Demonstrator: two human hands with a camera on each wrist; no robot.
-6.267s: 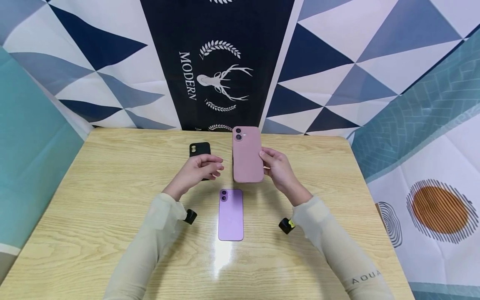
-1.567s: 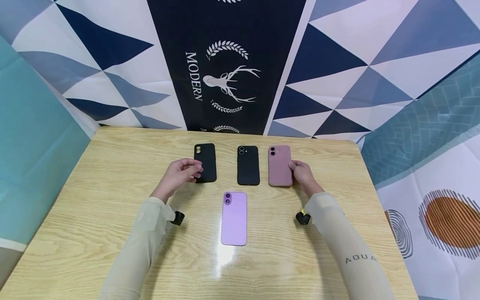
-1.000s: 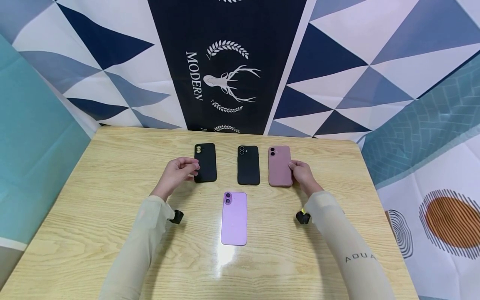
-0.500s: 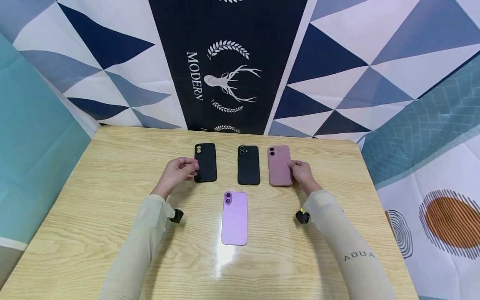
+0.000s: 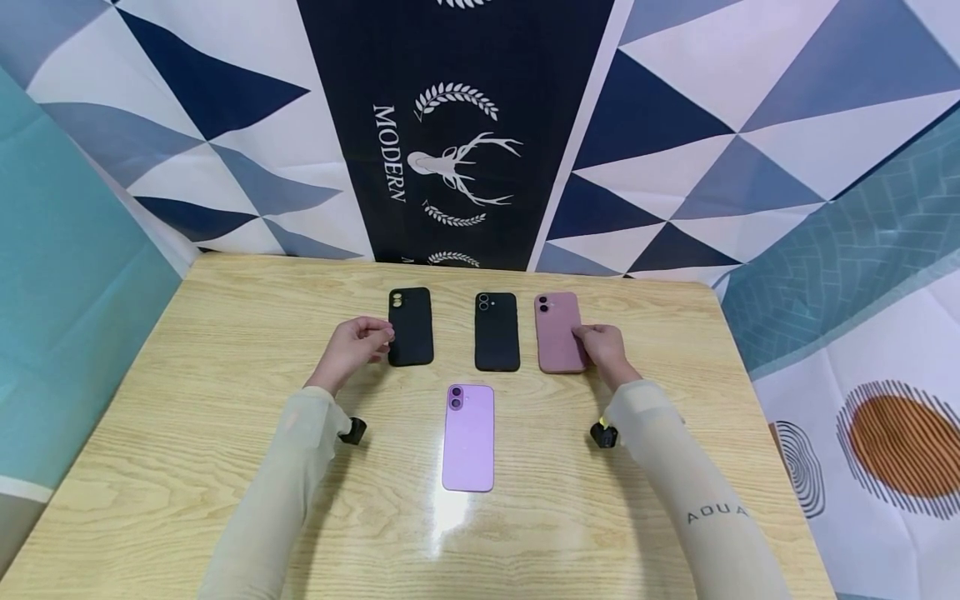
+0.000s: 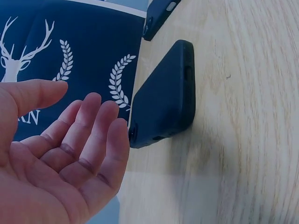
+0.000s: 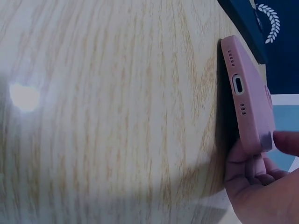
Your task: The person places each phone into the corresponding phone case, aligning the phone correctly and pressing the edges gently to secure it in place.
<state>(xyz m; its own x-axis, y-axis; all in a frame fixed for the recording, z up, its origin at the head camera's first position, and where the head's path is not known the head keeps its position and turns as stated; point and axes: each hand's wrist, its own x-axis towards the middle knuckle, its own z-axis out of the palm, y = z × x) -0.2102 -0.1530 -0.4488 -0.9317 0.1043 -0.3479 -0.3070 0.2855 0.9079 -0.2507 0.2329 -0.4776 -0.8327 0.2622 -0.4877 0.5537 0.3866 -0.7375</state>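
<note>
Head view: the items on the table (image 5: 187,400) were inspected from left to right.
Left hand (image 5: 352,343): found beside the black case; it has been drawn slightly leftward from over it. Fingers are loosely curved with nothing held. Whether the case is touched cannot be told.
Black case (image 5: 412,329): found flat at the left end of the back row, lens holes at its upper left.
Purple phone (image 5: 468,437): found flat, nearer the person, below the row; no hand is near.
Black phone (image 5: 497,332): found flat in mid-row, apart from its neighbours; it was not visible while the pink phone was held up.
Pink phone (image 5: 557,333): has been brought down from mid-air to the right end of the row, and lately tilted a little; its right edge appears slightly raised in the right wrist view.
Right hand (image 5: 604,348): pink phone is gripped at its right edge, thumb over the back, fingers beneath.
Bearing on the work: handling of the pink phone is judged unfinished, since it is not released; the left hand is judged idle.
</note>
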